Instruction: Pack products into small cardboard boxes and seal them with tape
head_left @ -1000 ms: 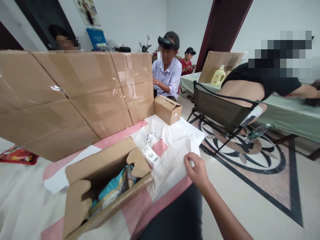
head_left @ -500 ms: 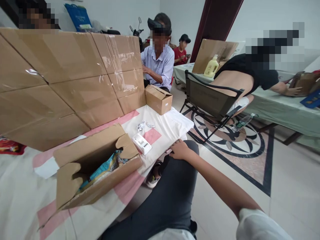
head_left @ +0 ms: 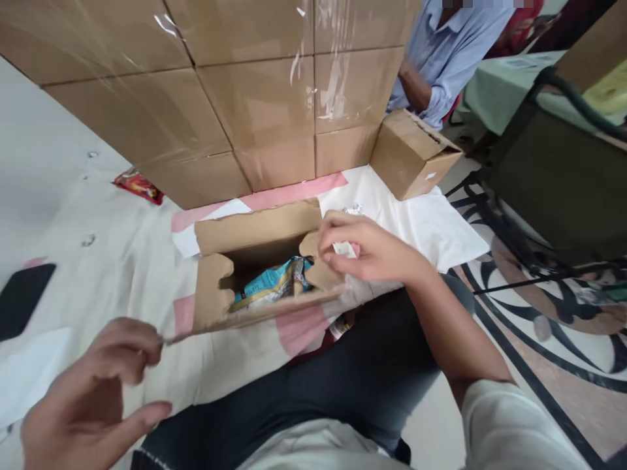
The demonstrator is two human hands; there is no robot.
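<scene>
An open cardboard box (head_left: 255,238) lies on the white and pink cloth (head_left: 147,274) in front of me, with a blue packet (head_left: 272,287) inside. My right hand (head_left: 372,251) rests at the box's right flap, fingers curled over a small white device (head_left: 345,248) that is mostly hidden. Whether it grips the flap or the device is unclear. My left hand (head_left: 93,391) hovers at the lower left, blurred. Its fingers are apart and its index finger is at the left tip of the box's front flap (head_left: 255,313).
A wall of taped cardboard boxes (head_left: 245,98) stands behind. A small closed box (head_left: 414,153) sits at the right. A black phone (head_left: 24,297) and a red packet (head_left: 140,185) lie to the left. A person in a blue shirt (head_left: 445,52) sits beyond; a dark folding chair (head_left: 563,176) stands right.
My view has tilted down toward the box. My right hand rose from my knee to the box's right flap. My left hand came into view at the front flap.
</scene>
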